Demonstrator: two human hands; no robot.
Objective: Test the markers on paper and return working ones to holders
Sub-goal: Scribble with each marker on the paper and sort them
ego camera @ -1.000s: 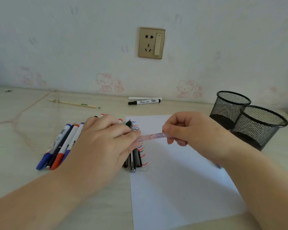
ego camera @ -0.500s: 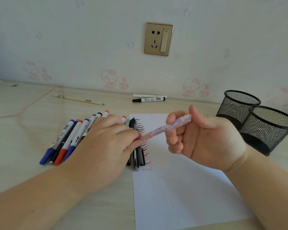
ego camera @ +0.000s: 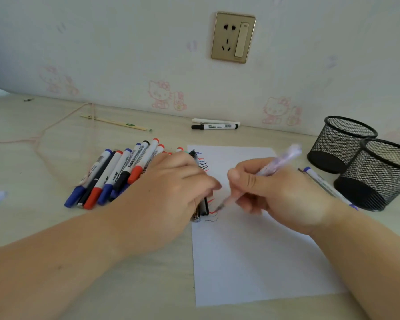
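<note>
Since half a second ago the pink pen (ego camera: 261, 181) has been uncapped and swung tip-down; it is pinched in the right hand (ego camera: 280, 195), nib at the paper (ego camera: 252, 257) by the lowest squiggles. The left hand (ego camera: 169, 195), at 9 o'clock of it, is curled, presumably round the cap; contents cannot be told. A test stroke is judged imminent.

Two bare forearms are seen entering from the lower edge, each ending in a hand. No sleeve, watch, ring or bracelet is worn on either arm as far as they are shown. The left hand (ego camera: 169, 192) is seen from the back, its knuckles outlined. The right hand (ego camera: 280, 192) is slightly blurred at the fingertips. Short, unpainted nails are seen.
</note>
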